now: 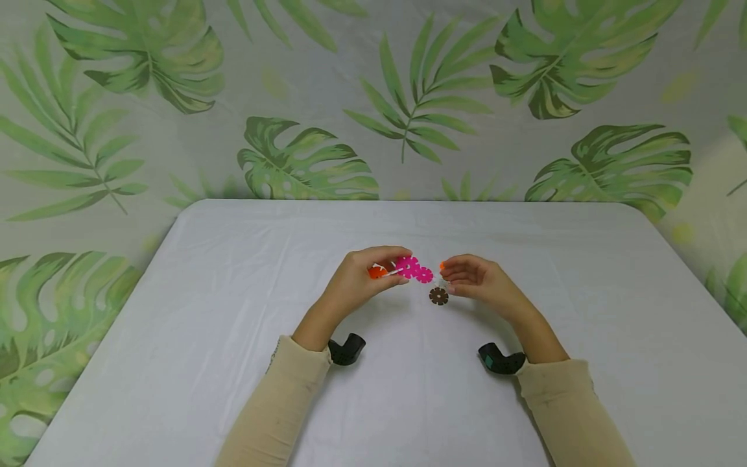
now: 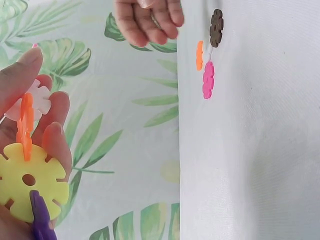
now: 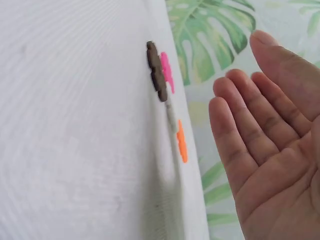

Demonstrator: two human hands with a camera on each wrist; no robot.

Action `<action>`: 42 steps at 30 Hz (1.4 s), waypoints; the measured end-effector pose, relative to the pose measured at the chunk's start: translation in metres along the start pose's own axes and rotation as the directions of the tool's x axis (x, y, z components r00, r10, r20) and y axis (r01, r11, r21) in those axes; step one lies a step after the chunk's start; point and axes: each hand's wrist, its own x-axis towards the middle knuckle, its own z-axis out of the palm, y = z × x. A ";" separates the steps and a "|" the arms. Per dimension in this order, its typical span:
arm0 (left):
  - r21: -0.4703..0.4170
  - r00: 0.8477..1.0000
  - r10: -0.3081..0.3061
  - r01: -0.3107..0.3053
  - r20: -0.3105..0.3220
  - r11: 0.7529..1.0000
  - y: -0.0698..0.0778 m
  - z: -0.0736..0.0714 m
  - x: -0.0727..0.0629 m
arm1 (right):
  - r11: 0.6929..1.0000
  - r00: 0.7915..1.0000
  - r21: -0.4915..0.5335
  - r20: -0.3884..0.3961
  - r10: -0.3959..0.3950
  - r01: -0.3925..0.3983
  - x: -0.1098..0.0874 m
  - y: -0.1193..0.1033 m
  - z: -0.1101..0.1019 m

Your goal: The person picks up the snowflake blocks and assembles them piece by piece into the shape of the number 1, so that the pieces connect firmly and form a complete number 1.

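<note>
My left hand (image 1: 353, 279) pinches a joined chain of notched plastic discs above the white table. In the left wrist view, a white disc (image 2: 42, 102) sits between thumb and fingers, slotted to an orange disc (image 2: 25, 120), then a yellow disc (image 2: 30, 175) and a purple disc (image 2: 42, 215). In the head view a pink disc (image 1: 407, 266) shows at those fingertips. My right hand (image 3: 270, 135) holds nothing, fingers loosely extended, over loose discs on the table: brown (image 1: 438, 296), pink (image 1: 424, 275), orange (image 3: 182, 142) and whitish (image 3: 171, 112).
A white cloth covers the table (image 1: 420, 402), whose far edge meets a leaf-patterned backdrop (image 1: 315, 162). Black wrist devices (image 1: 348, 350) are worn at both wrists, beside beige sleeves (image 1: 274, 402).
</note>
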 end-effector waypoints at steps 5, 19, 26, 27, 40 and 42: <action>0.006 1.000 0.001 -0.001 0.003 1.000 -0.001 0.000 0.000 | 0.998 0.999 -0.059 0.034 0.039 -0.037 0.001 0.008 -0.001; 0.048 1.000 0.004 -0.004 0.006 0.999 -0.001 0.000 0.000 | 0.990 0.995 -0.136 0.096 0.038 -0.025 0.002 0.017 0.001; 0.049 1.000 -0.004 0.004 0.006 0.999 -0.001 0.001 0.000 | 0.986 0.995 -0.167 0.092 0.027 -0.011 0.003 0.014 0.005; 0.047 1.000 -0.003 0.003 0.006 0.999 -0.002 0.001 0.000 | 0.983 0.996 -0.184 0.088 0.025 -0.009 0.003 0.014 0.006; 0.051 1.000 -0.009 0.008 0.011 0.999 -0.002 0.001 0.000 | 0.925 0.996 -0.379 0.086 0.014 0.020 0.004 0.014 0.012; 0.051 1.000 -0.012 0.011 0.012 0.999 -0.002 0.001 0.000 | 0.918 0.996 -0.396 0.082 0.032 0.003 0.004 0.013 0.013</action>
